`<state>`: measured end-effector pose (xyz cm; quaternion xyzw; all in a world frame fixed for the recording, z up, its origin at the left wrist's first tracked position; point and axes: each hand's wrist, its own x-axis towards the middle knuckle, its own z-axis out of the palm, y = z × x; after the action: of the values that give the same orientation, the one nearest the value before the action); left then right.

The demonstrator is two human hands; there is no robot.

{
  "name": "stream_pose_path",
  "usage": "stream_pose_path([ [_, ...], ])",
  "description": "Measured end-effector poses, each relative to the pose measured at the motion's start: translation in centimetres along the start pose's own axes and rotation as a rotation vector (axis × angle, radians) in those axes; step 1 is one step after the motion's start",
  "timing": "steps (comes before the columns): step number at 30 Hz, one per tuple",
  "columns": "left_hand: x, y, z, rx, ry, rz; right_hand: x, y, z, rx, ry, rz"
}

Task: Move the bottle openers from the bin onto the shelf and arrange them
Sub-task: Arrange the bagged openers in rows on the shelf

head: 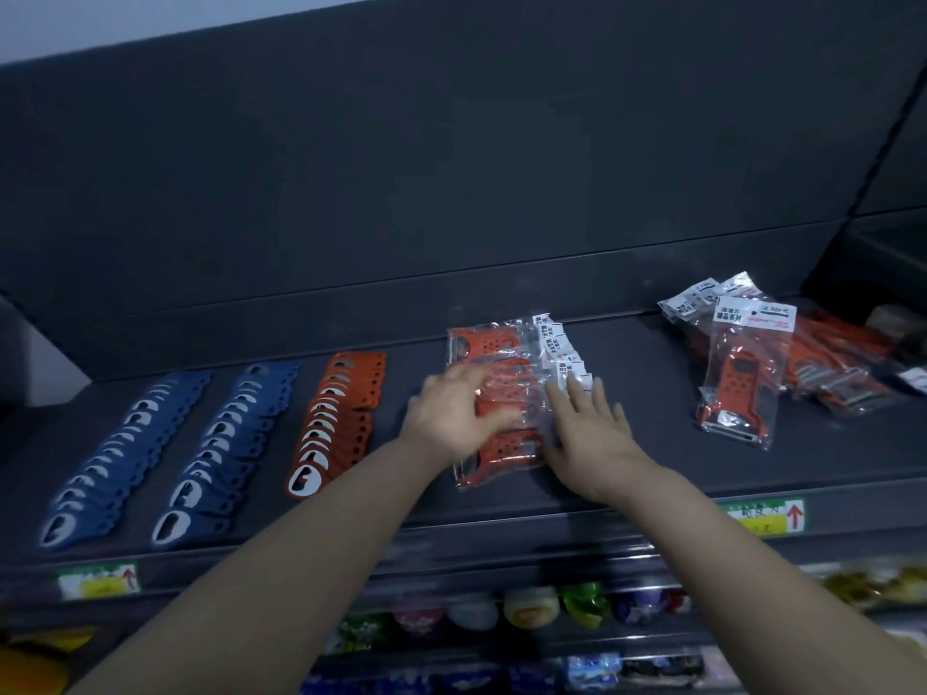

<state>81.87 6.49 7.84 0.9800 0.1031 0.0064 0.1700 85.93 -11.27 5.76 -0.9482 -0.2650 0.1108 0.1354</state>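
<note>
I saw 2 blue rows [225, 433], 1 orange row [331, 418]; L hand [454, 418] & R hand [597, 433], fingers flat, gripping nothing, pressed 1 packed row [501, 353]; loose pile [812, 363] at right.

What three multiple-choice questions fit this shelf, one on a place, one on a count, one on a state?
1. The loose pile of bagged openers lies: A) far left B) right of the bagged orange row C) one level down.
2. Rows of blue openers: A) one B) two C) four.
3. The left hand and right hand: A) rest on the bagged orange row B) grip a bin C) hang idle.
Answers: B, it sits far right; B, two side by side; A, both lie on it.
</note>
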Motion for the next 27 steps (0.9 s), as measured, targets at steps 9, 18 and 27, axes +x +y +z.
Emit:
stream_pose_path([
  [9,7.7,-1.6,-1.7,-0.051,0.142,-0.140,3.5,-0.9,-0.9,-0.151,0.006,-0.172],
  [18,12.7,-0.9,-1.4,0.081,-0.126,-0.207,4.1,0.8,0.7,-0.176,-0.061,-0.201],
  [27,14.0,-0.5,-1.7,0.314,-0.034,0.091,5.6,1.4,0.6,-0.204,-0.029,-0.210],
])
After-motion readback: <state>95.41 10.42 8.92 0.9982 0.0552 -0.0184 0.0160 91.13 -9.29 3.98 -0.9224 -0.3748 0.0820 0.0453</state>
